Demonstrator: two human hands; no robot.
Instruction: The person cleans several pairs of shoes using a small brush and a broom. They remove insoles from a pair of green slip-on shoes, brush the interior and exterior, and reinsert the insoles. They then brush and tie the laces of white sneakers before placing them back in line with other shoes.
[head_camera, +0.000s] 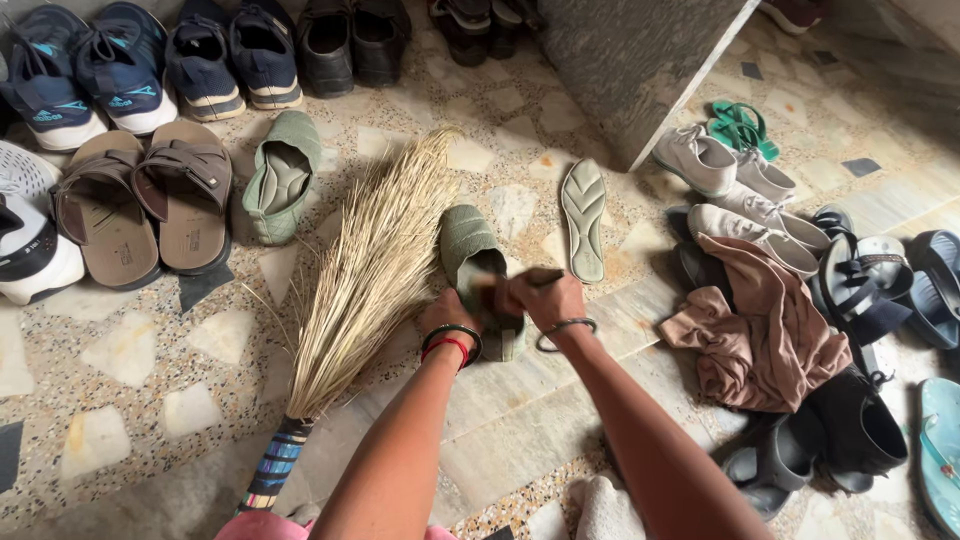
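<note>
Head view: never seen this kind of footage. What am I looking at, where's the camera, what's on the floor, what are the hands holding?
There is no machine here: one camera worn on a person's head looks down at their own two bare arms. The left hand grips a green slip-on shoe on the stone floor. The right hand is closed on something over that shoe; motion blur hides what it is. Beside them lie a straw broom with a striped handle, the matching green shoe and a loose insole. Brown sandals and dark sneakers line the upper left. On the right, a brown cloth is heaped over pale sneakers and dark sandals.
</note>
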